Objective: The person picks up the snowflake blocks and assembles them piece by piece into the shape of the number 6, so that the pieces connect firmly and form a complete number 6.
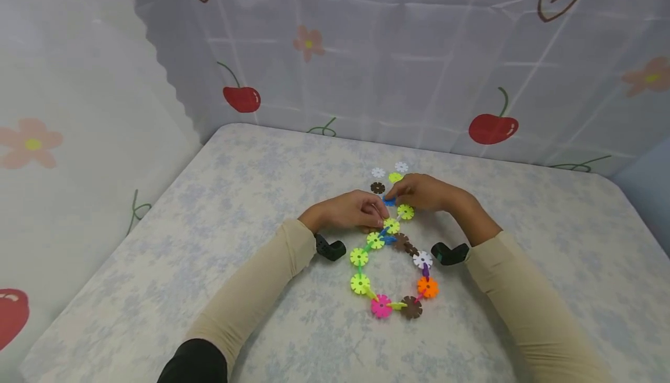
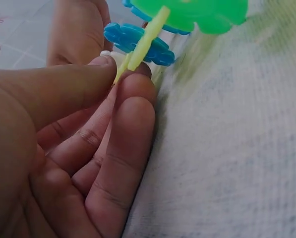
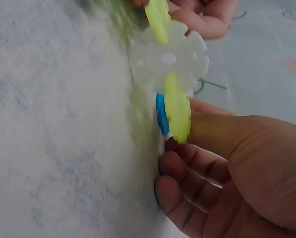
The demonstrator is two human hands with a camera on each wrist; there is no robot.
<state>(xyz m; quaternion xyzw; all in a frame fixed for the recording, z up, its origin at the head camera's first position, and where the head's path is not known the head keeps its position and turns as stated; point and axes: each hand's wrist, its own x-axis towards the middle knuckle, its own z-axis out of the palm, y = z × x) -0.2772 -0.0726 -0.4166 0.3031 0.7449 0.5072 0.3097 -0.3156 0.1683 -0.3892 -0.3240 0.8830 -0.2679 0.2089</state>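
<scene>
A chain of notched, flower-shaped plastic discs lies on the table in a ring, with a tail running toward the back. My left hand pinches a yellow-green disc of the tail between thumb and forefinger; in the left wrist view that disc shows edge-on at the fingertips. A white disc joins it to another yellow-green disc, the tail's last. Close behind that end, my right hand has thumb and forefinger at a blue disc, partly hidden by the fingers.
Loose discs lie beyond the hands: a brown disc, a yellow-green disc and two white discs. The ring includes a pink disc and an orange disc. Black wrist devices sit beneath both wrists. A printed curtain borders the table's back.
</scene>
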